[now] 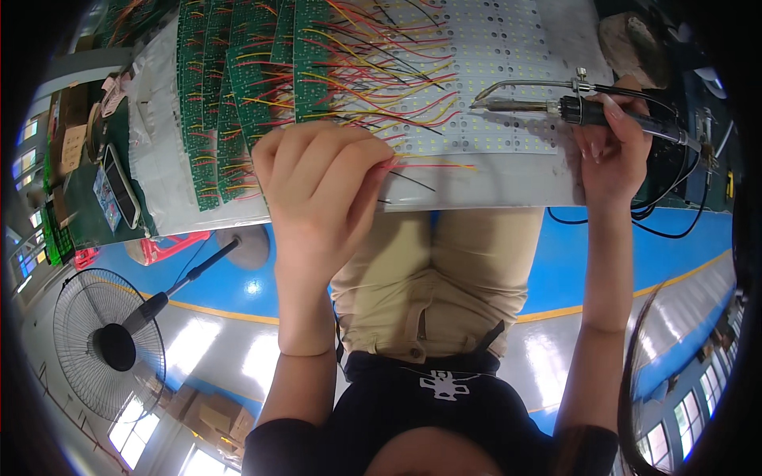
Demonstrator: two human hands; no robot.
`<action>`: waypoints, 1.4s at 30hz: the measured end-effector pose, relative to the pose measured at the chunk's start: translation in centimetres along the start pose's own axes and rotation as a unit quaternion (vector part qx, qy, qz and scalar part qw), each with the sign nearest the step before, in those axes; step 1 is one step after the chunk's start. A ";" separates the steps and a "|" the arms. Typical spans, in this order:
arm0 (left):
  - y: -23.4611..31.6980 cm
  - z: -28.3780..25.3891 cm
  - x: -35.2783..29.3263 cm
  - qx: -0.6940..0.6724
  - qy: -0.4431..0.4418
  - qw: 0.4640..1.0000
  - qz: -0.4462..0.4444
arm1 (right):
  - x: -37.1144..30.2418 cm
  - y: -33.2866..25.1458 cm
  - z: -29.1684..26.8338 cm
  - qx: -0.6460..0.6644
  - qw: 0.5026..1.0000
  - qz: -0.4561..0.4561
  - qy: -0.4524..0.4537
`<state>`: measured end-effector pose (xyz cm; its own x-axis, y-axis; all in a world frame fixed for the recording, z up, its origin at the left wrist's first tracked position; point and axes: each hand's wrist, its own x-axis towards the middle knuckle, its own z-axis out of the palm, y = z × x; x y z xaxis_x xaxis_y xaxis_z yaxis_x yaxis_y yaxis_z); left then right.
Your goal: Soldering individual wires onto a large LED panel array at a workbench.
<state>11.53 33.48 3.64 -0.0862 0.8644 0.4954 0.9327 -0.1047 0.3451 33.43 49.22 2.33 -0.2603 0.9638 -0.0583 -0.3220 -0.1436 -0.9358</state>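
My right hand [615,131] is wrapped round the handle of a soldering iron [520,105]. A thin curved metal solder-feed tube [528,82] runs above the iron and meets it near the tip. The tip points left, over white LED boards [508,47] with rows of small yellow chips. My left hand [321,170] is closed in a pinch, with red, yellow and black wires [432,166] coming out by its fingertips. It covers the lower end of a green circuit board [312,63]. More green boards [194,103] lie overlapped to the left, with coloured wires along their edges.
A phone [119,186] lies at the table's left end. A brown block [631,49] sits at the back right. Black cables [671,226] hang off the right edge. On the floor at left stands a fan [115,347], near a red plastic thing [171,247].
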 end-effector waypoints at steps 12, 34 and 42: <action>1.1 2.6 0.8 0.052 0.049 0.997 -0.019 | -0.2 0.0 0.5 -0.063 0.998 -0.008 0.003; 1.0 2.8 0.4 0.045 0.051 0.998 -0.016 | -0.1 0.1 0.0 -0.050 0.998 -0.006 -0.047; 0.9 2.9 0.4 0.038 0.065 0.997 -0.013 | -0.1 0.1 0.2 -0.058 0.997 -0.023 -0.050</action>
<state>13.39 35.18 1.82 -0.1503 0.7949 0.5878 0.9532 -0.0411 0.2994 33.18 49.06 2.28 -0.3395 0.9405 0.0143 -0.2287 -0.0678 -0.9711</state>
